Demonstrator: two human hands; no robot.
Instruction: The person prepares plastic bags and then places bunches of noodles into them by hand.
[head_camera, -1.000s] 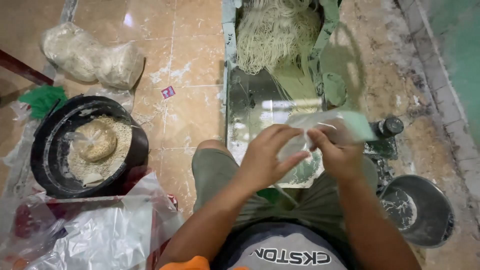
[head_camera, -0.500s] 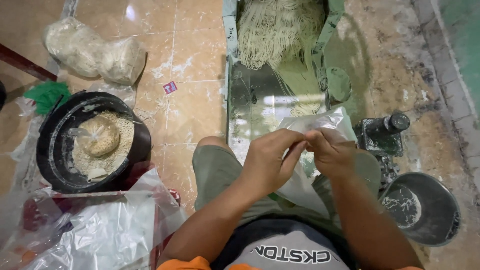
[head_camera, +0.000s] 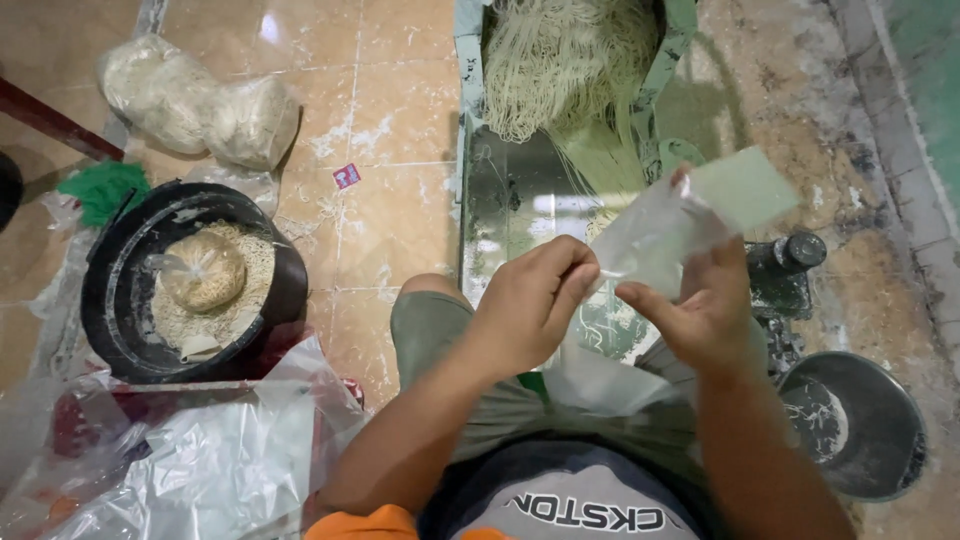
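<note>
My left hand (head_camera: 530, 305) and my right hand (head_camera: 705, 310) hold a clear plastic bag (head_camera: 655, 235) between them above my lap, each pinching a side of its mouth. A pale green card (head_camera: 745, 187) shows at the bag's upper end. Beyond the hands stands a metal tray (head_camera: 515, 210) with a heap of pale thin noodles (head_camera: 560, 60) at its far end. More clear plastic bags (head_camera: 600, 385) lie on my knees under the hands.
A black basin (head_camera: 115, 290) on the left holds noodles and a filled bag (head_camera: 203, 270). Two packed noodle bags (head_camera: 195, 100) lie on the tiled floor beyond it. Loose plastic sheets (head_camera: 190, 470) sit at lower left. A metal bowl (head_camera: 880, 440) and a dark scale (head_camera: 785, 275) are on the right.
The hands have drawn apart and the bag's mouth has spread open. The bag has tilted up to the right, and the green card now shows at its top.
</note>
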